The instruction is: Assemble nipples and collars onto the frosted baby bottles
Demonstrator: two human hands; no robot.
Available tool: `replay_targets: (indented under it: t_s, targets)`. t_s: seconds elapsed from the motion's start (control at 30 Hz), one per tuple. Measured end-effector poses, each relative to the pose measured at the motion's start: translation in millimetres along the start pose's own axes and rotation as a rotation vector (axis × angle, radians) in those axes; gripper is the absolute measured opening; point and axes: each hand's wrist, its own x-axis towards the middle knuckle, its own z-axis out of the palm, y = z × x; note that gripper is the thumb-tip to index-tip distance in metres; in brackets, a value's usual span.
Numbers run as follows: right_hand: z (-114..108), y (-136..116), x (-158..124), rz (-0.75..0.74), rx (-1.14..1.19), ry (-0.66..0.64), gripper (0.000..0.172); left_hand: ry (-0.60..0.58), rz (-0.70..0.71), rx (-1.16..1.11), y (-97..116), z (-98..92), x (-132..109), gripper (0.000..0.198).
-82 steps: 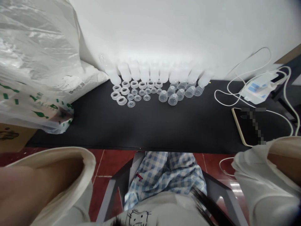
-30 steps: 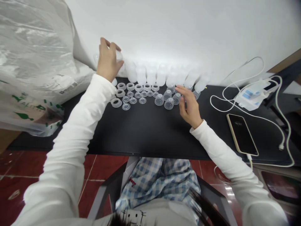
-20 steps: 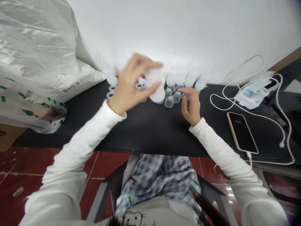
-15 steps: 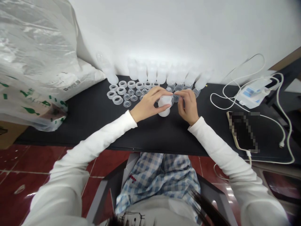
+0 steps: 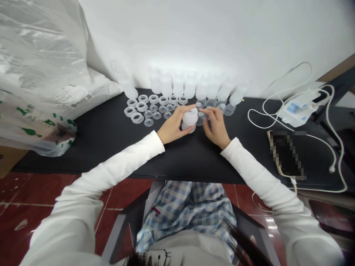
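Observation:
My left hand is closed round a white translucent bottle, which has a rounded waist and looks like a baby bottle. Its thumb presses the near side and its fingers reach over the far side near the top. Just to the right, my right hand has its index finger and thumb apart and curved beside a clear domed cap. Whether the fingertips touch that cap is unclear. Further clear caps stand beyond this hand, partly hidden by it.
Translucent bottles line the wall. Screw rings and clear disc-like pieces lie left of my hands on the black table. Large plastic bags stand at the left. A phone, white cables and a power strip lie right.
My left hand has shifted the bottle slightly left and away from me. My right hand has moved a little left, its index finger no longer close to the left fingertips at the bottle's top.

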Motion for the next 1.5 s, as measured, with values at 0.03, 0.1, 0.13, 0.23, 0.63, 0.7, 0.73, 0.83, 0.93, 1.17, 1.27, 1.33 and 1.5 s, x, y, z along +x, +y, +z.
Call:
replay_targets:
  t_s: [0.03, 0.1, 0.13, 0.23, 0.63, 0.7, 0.73, 0.83, 0.93, 1.17, 1.27, 1.33, 1.5]
  targets:
    - [0.0, -0.2, 0.3, 0.008, -0.035, -0.020, 0.040, 0.023, -0.023, 0.026, -2.8, -0.7, -3.8, 0.063]
    - [0.2, -1.8, 2.1, 0.007, -0.104, -0.072, 0.045, 0.093, -0.076, 0.083, -9.6, -2.0, -10.5, 0.066]
    - [0.8, -3.2, 3.5, 0.005, -0.136, -0.100, 0.047, 0.137, -0.100, 0.103, -13.3, -2.2, -13.3, 0.069]
    - [4.6, -8.9, 7.4, 0.000, -0.206, -0.175, 0.050, 0.253, -0.169, 0.121, -22.4, 0.9, -18.1, 0.079]
    - [7.4, -11.4, 89.8, 0.075, -0.195, -0.322, 0.041, 0.281, -0.254, 0.099, -27.7, 14.0, -22.0, 0.069]
    - [11.1, -1.1, 127.0, 0.056, -0.167, -0.505, 0.037, 0.288, -0.252, 0.103, -28.8, 13.9, -22.2, 0.070]
    - [14.6, 4.0, 142.7, 0.051, -0.176, -0.635, 0.036, 0.291, -0.254, 0.104, -29.3, 14.0, -22.3, 0.071]
    - [29.1, 13.7, 169.4, 0.042, -0.299, -0.811, 0.033, 0.299, -0.265, 0.108, -30.9, 14.6, -22.3, 0.071]
    - [40.8, 12.9, 169.8, 0.012, -0.391, -0.858, 0.028, 0.309, -0.264, 0.111, -32.2, 16.2, -22.2, 0.070]
    - [12.4, 14.4, 154.6, 0.024, -0.365, -0.639, 0.025, 0.340, -0.231, 0.103, -31.6, 15.1, -19.1, 0.079]
    - [-22.9, 10.5, 145.5, -0.052, -0.214, -0.480, 0.019, 0.382, -0.192, 0.114, -25.1, 7.4, -14.0, 0.081]
    - [-46.5, -2.2, 135.9, -0.085, -0.106, -0.422, 0.018, 0.406, -0.165, 0.158, -17.8, -0.2, -10.4, 0.078]
    - [-72.6, -53.3, 110.1, -0.181, 0.061, -0.484, 0.017, 0.346, -0.071, 0.212, -0.3, -15.5, -9.2, 0.070]
